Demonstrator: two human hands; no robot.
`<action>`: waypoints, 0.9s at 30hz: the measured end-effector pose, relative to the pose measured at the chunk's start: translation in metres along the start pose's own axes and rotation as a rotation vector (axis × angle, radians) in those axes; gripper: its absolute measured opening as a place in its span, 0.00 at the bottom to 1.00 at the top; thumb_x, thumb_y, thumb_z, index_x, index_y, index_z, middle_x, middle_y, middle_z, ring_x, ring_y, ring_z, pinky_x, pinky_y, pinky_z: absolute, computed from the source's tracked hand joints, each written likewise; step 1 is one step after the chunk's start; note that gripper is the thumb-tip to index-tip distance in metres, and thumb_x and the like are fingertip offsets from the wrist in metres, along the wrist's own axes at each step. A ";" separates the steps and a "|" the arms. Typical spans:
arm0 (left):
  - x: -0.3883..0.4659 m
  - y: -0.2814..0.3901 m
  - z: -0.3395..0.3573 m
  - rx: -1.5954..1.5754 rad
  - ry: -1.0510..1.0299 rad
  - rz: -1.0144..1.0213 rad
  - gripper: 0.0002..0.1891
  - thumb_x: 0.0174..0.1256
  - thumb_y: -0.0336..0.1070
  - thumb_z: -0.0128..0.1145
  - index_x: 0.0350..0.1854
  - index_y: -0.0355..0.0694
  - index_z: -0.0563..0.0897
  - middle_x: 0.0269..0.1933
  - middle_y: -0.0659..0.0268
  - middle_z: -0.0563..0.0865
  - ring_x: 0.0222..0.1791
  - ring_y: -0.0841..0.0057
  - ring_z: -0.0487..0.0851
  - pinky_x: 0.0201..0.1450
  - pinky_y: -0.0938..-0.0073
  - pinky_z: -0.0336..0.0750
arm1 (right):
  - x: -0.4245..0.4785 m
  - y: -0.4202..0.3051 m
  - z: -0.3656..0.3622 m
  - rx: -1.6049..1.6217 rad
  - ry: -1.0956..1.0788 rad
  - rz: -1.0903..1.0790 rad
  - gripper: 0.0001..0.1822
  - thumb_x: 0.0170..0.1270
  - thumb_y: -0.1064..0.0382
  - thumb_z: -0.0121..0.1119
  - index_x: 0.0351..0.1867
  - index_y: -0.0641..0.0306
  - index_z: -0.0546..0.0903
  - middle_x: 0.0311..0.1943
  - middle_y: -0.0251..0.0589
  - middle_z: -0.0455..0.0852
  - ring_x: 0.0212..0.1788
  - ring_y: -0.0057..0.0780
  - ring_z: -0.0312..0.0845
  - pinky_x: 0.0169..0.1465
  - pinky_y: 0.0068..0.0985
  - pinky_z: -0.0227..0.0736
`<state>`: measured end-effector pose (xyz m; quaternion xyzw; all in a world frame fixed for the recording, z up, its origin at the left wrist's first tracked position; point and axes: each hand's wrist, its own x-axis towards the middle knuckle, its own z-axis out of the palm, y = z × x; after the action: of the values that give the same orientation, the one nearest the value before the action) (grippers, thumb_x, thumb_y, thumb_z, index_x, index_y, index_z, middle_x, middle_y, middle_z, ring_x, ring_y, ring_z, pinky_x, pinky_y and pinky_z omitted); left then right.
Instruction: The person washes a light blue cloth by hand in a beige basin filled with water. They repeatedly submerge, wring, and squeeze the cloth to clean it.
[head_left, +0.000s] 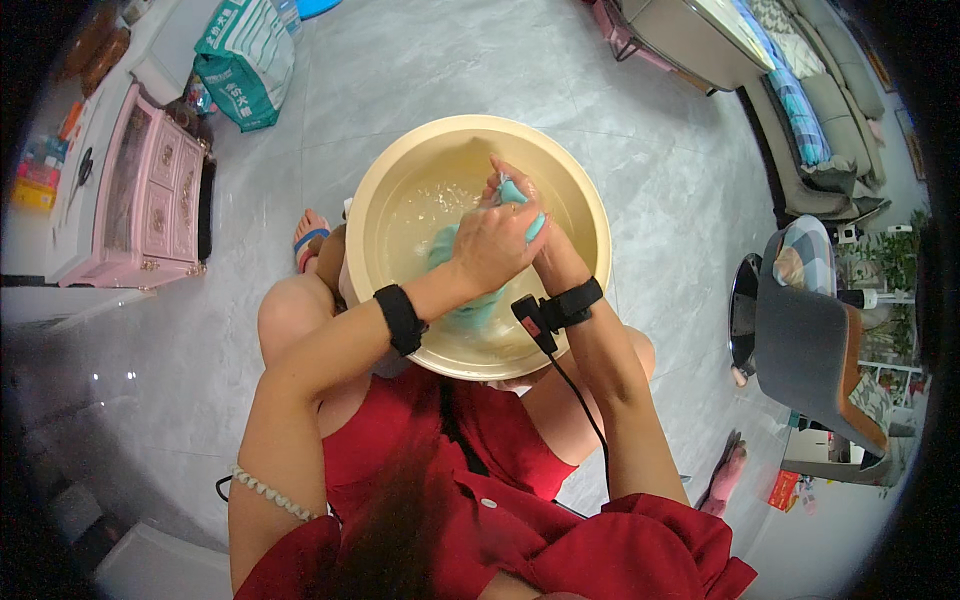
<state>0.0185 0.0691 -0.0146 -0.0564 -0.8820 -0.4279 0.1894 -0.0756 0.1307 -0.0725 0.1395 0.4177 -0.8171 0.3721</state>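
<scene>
A round cream-coloured basin (480, 127) of water sits between my knees. Over it, my left hand (491, 238) and my right hand (551, 238) are pressed together around a wet turquoise cloth (513, 193). Bits of the cloth bulge out between my fingers. More turquoise fabric hangs below my left hand into the water, at the basin's left middle. My left hand covers much of the bunched cloth and part of my right hand. Each wrist wears a black strap, and the right one carries a small device with a cable.
A teal-and-white bag (247, 67) stands on the grey tiled floor (435, 60) at the upper left. Nearby is a pink cabinet (161, 202). On the right are a grey sofa (832, 112) and a grey chair (799, 330). The black cable (581, 397) runs along my right forearm.
</scene>
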 end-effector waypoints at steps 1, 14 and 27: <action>0.003 -0.002 -0.001 0.057 -0.004 -0.040 0.13 0.55 0.44 0.50 0.24 0.38 0.76 0.19 0.54 0.78 0.21 0.53 0.77 0.24 0.58 0.71 | -0.002 0.003 -0.002 0.074 -0.133 -0.007 0.13 0.56 0.51 0.54 0.22 0.56 0.73 0.17 0.31 0.73 0.19 0.22 0.68 0.25 0.20 0.67; 0.042 -0.089 -0.006 0.077 -0.285 -0.663 0.20 0.57 0.50 0.47 0.44 0.39 0.75 0.43 0.47 0.77 0.45 0.56 0.75 0.47 0.59 0.67 | 0.015 0.008 -0.034 -1.160 0.231 -0.308 0.25 0.52 0.52 0.53 0.48 0.67 0.69 0.39 0.55 0.77 0.43 0.45 0.74 0.46 0.34 0.68; 0.022 -0.131 0.020 0.106 -0.601 -0.708 0.26 0.51 0.49 0.52 0.52 0.40 0.71 0.47 0.49 0.76 0.50 0.54 0.71 0.52 0.63 0.65 | 0.029 0.014 -0.046 -1.932 0.238 -0.044 0.27 0.53 0.51 0.52 0.52 0.67 0.68 0.45 0.53 0.75 0.47 0.40 0.72 0.50 0.30 0.65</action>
<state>-0.0420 0.0012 -0.1134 0.1366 -0.8833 -0.3852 -0.2296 -0.0891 0.1473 -0.1241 -0.1519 0.9455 -0.1096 0.2662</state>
